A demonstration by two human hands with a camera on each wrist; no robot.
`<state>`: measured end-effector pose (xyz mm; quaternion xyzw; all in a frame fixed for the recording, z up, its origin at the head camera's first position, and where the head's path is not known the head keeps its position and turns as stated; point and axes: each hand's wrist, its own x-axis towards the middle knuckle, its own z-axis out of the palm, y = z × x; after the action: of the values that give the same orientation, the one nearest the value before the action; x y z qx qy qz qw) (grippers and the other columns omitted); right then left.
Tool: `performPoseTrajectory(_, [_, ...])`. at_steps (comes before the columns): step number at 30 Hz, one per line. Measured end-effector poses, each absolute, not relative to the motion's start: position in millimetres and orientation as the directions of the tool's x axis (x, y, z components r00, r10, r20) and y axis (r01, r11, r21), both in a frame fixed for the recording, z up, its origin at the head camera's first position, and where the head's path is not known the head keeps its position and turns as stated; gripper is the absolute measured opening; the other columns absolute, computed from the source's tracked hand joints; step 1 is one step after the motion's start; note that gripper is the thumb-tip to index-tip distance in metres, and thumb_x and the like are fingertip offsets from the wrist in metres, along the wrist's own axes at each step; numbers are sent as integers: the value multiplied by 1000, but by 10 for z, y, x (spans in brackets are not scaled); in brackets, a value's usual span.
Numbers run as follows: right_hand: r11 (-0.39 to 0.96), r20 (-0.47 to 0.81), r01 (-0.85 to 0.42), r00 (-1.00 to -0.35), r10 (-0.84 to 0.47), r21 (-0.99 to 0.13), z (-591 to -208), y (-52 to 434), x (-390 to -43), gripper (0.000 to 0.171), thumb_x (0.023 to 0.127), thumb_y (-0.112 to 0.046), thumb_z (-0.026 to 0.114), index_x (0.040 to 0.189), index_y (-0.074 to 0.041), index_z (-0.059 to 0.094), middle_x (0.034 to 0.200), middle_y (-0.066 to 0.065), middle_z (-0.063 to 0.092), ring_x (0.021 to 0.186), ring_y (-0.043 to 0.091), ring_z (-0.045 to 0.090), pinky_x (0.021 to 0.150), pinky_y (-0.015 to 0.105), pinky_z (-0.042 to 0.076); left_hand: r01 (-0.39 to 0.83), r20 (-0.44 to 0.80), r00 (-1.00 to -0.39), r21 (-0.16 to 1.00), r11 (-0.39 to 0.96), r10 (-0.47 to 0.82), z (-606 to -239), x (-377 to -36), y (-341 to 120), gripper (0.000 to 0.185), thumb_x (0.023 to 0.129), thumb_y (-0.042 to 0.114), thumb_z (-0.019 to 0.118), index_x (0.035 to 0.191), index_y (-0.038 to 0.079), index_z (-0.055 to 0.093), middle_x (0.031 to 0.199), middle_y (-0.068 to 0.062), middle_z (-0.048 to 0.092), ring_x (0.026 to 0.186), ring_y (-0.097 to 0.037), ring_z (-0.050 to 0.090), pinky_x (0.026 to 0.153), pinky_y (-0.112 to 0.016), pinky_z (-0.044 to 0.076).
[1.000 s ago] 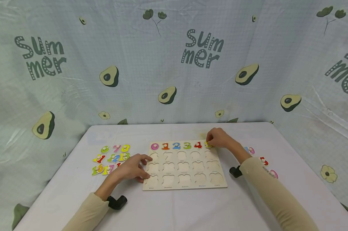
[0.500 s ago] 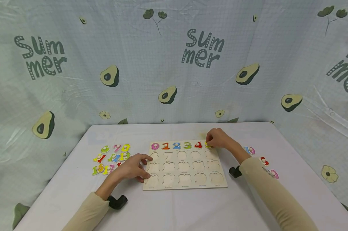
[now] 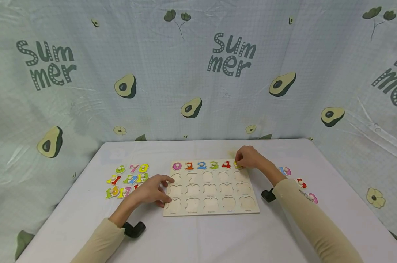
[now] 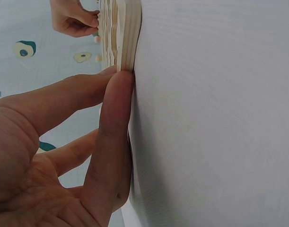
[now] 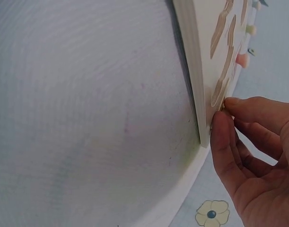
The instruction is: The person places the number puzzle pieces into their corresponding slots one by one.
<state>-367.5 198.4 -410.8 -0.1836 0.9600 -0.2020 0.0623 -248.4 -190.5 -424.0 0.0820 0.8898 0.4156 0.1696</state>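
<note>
Right hand (image 3: 248, 157) pinches the yellow piece (image 3: 237, 166) — wrist view shows left hand (image 4: 64, 156) flat-fingered against the board (image 4: 127, 33) edge.

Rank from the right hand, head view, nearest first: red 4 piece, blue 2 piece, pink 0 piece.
1. Red wooden 4 piece: top row, just left of the right hand.
2. Blue wooden 2 piece: mid top row.
3. Pink wooden 0 piece: top-left corner.
</note>
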Motion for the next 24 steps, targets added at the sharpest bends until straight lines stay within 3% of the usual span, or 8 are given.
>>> performPoseTrajectory(10, [834, -17, -361, -914, -404, -418, -4159, 1996, -3676, 5, 88, -4, 71, 84, -5, 74, 77, 5, 69, 66, 13, 56, 64, 26, 47, 4, -238, -927, 768, 641, 291, -4236, -2483, -1911, 64, 79, 4, 87, 138, 7, 61, 123, -15, 55, 68, -19, 63, 63, -33, 60])
performPoseTrajectory(16, [814, -42, -355, -907, -418, -459, -4148, 2007, -3645, 8, 89, -5, 71, 96, -1, 75, 88, 11, 72, 67, 13, 61, 64, 26, 50, -1, -238, -929, 769, 639, 284, -4239, -2478, -1908, 65, 79, 3, 86, 138, 6, 61, 123, -16, 55, 68, -19, 63, 63, -34, 60])
performPoseTrajectory(21, [809, -27, -379, -900, -436, -450, -4101, 2055, -3589, 22, 91, -9, 72, 111, 1, 71, 103, 18, 73, 85, 23, 68, 72, 32, 56, 5, -235, -928, 767, 642, 288, -4242, -2485, -1900, 65, 79, 4, 86, 139, 6, 61, 123, -16, 55, 67, -19, 63, 62, -34, 60])
performPoseTrajectory(24, [809, 4, -394, -900, -436, -437, -4047, 2084, -3536, 24, 92, -10, 72, 113, 0, 69, 104, 17, 73, 96, 28, 68, 78, 37, 56, 12, -231, -928, 764, 645, 291, -4240, -2494, -1895, 65, 79, 4, 86, 139, 6, 61, 123, -16, 55, 67, -19, 63, 62, -34, 60])
